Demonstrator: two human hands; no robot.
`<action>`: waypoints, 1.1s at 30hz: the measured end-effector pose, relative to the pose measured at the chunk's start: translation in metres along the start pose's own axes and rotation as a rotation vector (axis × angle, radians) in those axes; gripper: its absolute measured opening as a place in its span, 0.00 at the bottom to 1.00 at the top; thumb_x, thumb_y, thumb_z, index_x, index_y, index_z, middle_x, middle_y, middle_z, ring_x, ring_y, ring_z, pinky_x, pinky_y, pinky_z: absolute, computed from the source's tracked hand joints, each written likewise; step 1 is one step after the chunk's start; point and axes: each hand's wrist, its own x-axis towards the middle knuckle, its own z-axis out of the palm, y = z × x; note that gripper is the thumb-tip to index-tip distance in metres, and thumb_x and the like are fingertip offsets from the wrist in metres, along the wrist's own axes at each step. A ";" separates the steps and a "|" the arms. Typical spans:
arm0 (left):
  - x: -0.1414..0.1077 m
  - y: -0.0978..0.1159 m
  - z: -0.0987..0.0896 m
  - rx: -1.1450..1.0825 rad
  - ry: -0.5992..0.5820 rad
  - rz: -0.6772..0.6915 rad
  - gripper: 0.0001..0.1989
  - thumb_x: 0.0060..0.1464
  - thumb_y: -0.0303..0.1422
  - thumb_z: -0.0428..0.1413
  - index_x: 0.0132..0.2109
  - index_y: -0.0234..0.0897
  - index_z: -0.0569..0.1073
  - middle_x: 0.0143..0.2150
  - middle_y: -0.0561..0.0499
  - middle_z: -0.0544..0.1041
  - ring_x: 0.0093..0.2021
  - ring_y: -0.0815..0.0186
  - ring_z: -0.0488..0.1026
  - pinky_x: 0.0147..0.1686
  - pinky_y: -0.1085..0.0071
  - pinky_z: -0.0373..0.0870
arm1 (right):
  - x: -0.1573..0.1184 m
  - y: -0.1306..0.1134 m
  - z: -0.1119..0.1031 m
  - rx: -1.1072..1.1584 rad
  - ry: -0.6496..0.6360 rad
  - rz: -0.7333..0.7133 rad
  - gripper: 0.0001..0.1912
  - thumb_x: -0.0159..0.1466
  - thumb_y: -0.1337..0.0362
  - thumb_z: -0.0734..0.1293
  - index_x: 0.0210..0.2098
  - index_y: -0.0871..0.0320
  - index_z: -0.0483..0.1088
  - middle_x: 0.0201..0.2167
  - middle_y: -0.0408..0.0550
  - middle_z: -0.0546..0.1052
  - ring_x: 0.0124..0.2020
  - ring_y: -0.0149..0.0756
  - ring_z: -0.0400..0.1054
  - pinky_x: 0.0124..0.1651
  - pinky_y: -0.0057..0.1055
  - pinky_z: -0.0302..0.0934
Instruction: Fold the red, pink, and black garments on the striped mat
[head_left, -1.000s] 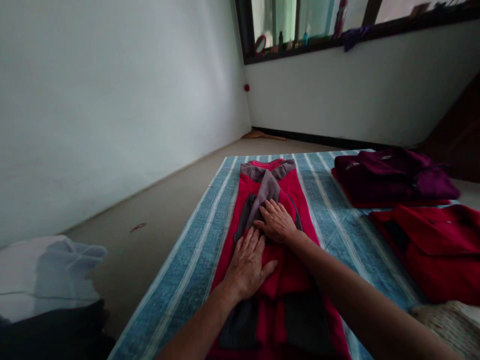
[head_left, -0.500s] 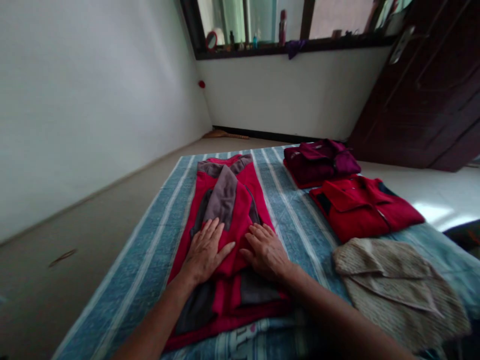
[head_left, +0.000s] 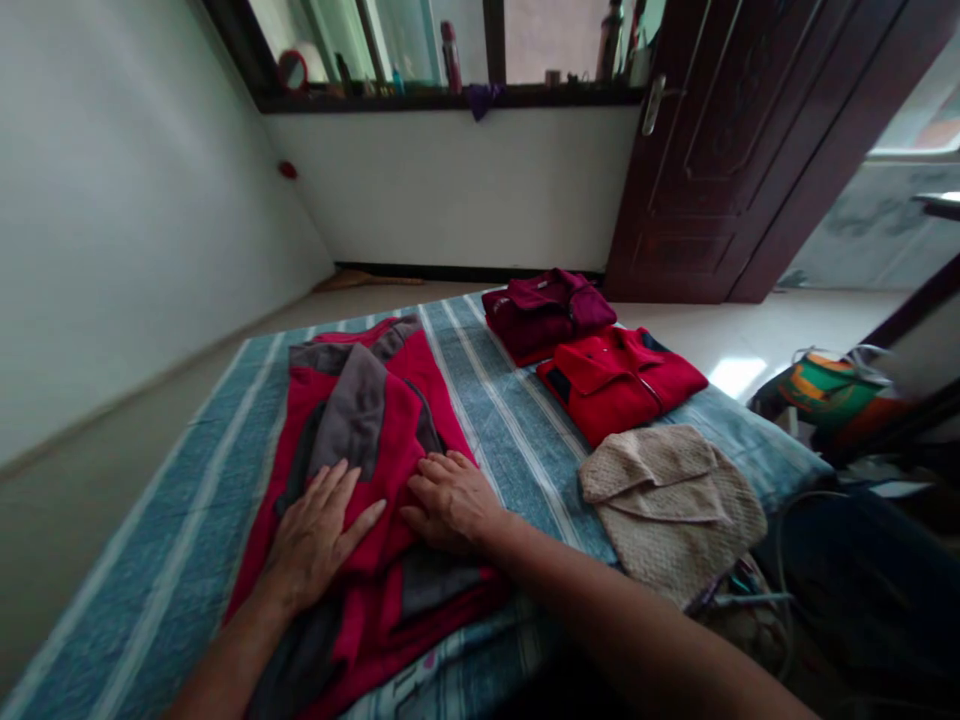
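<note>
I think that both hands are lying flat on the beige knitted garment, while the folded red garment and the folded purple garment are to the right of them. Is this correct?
Not quite: in the head view, both hands are on the pink and gray garment. The rest is right.

Striped blue cloth (head_left: 195,500) under garments (head_left: 401,420)

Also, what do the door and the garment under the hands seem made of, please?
The garment looks like matte fleece, perhaps another soft knit, from its thick, shineless folds. The door seems wood or painted metal, with a smooth dark finish and panel lines.
</note>
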 end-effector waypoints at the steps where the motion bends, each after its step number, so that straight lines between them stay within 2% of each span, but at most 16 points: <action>1: 0.001 -0.001 0.000 0.005 -0.004 0.000 0.30 0.58 0.52 0.38 0.55 0.37 0.68 0.59 0.39 0.68 0.63 0.48 0.59 0.56 0.49 0.62 | 0.000 0.000 0.000 -0.004 -0.001 0.000 0.13 0.66 0.52 0.61 0.38 0.56 0.68 0.41 0.48 0.73 0.47 0.39 0.63 0.53 0.37 0.53; 6: 0.004 -0.005 0.000 0.015 0.013 0.024 0.28 0.57 0.50 0.38 0.54 0.40 0.69 0.58 0.43 0.69 0.63 0.50 0.59 0.57 0.51 0.61 | 0.000 0.001 0.001 -0.021 0.007 0.004 0.13 0.66 0.53 0.61 0.37 0.56 0.68 0.39 0.47 0.73 0.46 0.38 0.64 0.51 0.36 0.53; 17: 0.003 0.005 -0.005 0.025 -0.027 -0.048 0.33 0.57 0.53 0.38 0.56 0.33 0.68 0.60 0.35 0.67 0.63 0.47 0.59 0.57 0.50 0.61 | -0.002 0.000 -0.001 0.040 -0.012 0.024 0.12 0.66 0.53 0.61 0.38 0.56 0.68 0.41 0.48 0.73 0.48 0.38 0.63 0.52 0.36 0.52; 21: 0.003 0.011 -0.009 0.008 -0.031 -0.064 0.33 0.57 0.54 0.38 0.57 0.34 0.66 0.61 0.37 0.66 0.64 0.48 0.59 0.58 0.50 0.60 | -0.002 0.000 -0.002 0.039 -0.019 0.026 0.12 0.66 0.54 0.61 0.38 0.56 0.68 0.41 0.47 0.73 0.48 0.38 0.63 0.53 0.36 0.53; 28: 0.006 0.026 -0.024 0.004 -0.102 -0.106 0.39 0.58 0.56 0.35 0.58 0.25 0.64 0.64 0.33 0.62 0.65 0.48 0.55 0.62 0.53 0.56 | -0.002 -0.001 -0.003 0.052 -0.019 0.032 0.12 0.66 0.54 0.62 0.38 0.56 0.68 0.43 0.48 0.73 0.49 0.38 0.63 0.54 0.36 0.53; 33: 0.005 0.027 -0.023 -0.007 -0.088 -0.106 0.43 0.58 0.57 0.32 0.58 0.21 0.64 0.63 0.30 0.62 0.65 0.46 0.55 0.61 0.52 0.56 | -0.003 -0.001 -0.001 0.061 -0.019 0.037 0.11 0.66 0.55 0.62 0.38 0.56 0.68 0.45 0.49 0.73 0.50 0.39 0.63 0.55 0.37 0.53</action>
